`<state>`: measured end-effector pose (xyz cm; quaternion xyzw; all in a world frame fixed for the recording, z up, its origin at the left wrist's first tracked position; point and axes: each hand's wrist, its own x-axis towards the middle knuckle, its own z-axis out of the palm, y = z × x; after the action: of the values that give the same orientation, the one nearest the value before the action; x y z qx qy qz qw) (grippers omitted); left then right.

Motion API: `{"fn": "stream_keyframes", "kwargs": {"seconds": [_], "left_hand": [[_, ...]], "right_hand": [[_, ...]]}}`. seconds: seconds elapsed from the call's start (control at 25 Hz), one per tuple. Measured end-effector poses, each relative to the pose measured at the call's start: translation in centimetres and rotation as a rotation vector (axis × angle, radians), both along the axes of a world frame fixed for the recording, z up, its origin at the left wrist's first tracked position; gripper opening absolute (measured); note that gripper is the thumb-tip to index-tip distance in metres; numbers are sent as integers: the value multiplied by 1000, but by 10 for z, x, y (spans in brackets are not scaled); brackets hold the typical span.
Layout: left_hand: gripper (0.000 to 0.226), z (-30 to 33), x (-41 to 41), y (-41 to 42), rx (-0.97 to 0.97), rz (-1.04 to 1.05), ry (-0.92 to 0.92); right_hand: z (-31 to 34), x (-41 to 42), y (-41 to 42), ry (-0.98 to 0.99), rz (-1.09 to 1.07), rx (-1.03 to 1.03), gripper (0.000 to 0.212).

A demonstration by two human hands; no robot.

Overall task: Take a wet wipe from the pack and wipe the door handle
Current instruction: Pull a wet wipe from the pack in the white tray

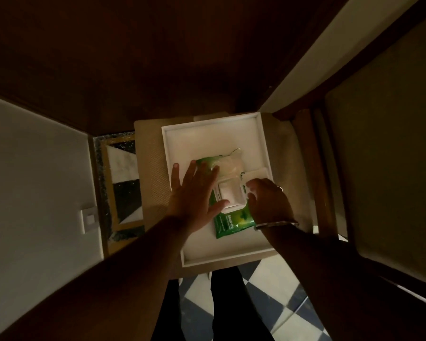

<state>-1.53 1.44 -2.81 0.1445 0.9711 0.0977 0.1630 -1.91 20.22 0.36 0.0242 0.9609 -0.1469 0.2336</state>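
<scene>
Both forearms reached down from the bottom of the view toward a white tray (169, 141) that sat on a beige stool or small table in front of a dark wooden door. On the tray lay the green wet-wipe pack (233, 221), its far end at about twelve o'clock from the hands. Her or his left hand (194, 193) lay flat and spread wide across the pack's left side, at nine o'clock from the lid, pressing it down and gripping nothing. At three o'clock, the right hand (268, 200), with a bangle at the wrist, was curled with narrow fingers at the edge of the white flip lid (228, 191); the light was too dim to tell whether the lid was cracked open or a wipe was pinched. No wipe showed clear of the pack, and the door handle was out of sight. As I judged it, the risk was the whole pack lifting with the pull if the flat hand eased off, or several wipes coming out together.
</scene>
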Motion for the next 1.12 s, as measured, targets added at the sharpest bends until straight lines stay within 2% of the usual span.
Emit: {"fn": "stream_keyframes", "kwargs": {"seconds": [0.16,0.28,0.4,0.56,0.68,0.76,0.88,1.04,1.12], "left_hand": [[50,1,-21,15,138,-135,92],[35,0,-31,25,226,-244,77],[19,3,-34,27,223,-269,20],[11,18,-34,15,324,-229,-3],[13,41,-28,-10,400,-134,-33],[17,52,-21,-29,396,-34,-34],[17,57,-16,-48,437,192,-63],[7,56,-11,-61,592,468,-152],[5,63,-6,-67,675,685,-218]], "right_hand": [[-5,-2,5,-13,-69,-32,29],[-5,-5,13,28,-175,-18,34],[-2,-7,21,53,-245,27,49],[4,-9,22,13,-199,-40,52],[19,2,9,38,99,-76,46],[23,14,-2,4,258,-74,55],[12,27,-19,-137,381,49,76],[0,28,-38,-274,457,221,72],[13,15,-47,-380,518,330,73]]}}
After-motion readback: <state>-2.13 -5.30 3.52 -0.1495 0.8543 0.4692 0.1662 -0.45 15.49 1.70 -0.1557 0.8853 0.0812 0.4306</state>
